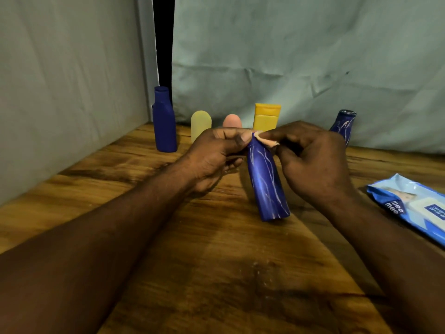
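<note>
A blue bottle with pale streaks [267, 182] is tilted above the wooden table [216, 273], its base low and toward me. My left hand [216, 155] grips the bottle's neck, thumb on top. My right hand [313, 160] pinches a small pale scrap [266, 141], paper or wipe, against the bottle's top. The bottle's cap end is hidden by my fingers.
Along the back stand a plain blue bottle [165, 121], a pale yellow container [200, 127], a pink one [232, 120], a yellow tube [266, 116] and a second streaked blue bottle [343, 125]. A light blue wipes pack [414, 203] lies at right. Grey cloth walls close the left and back.
</note>
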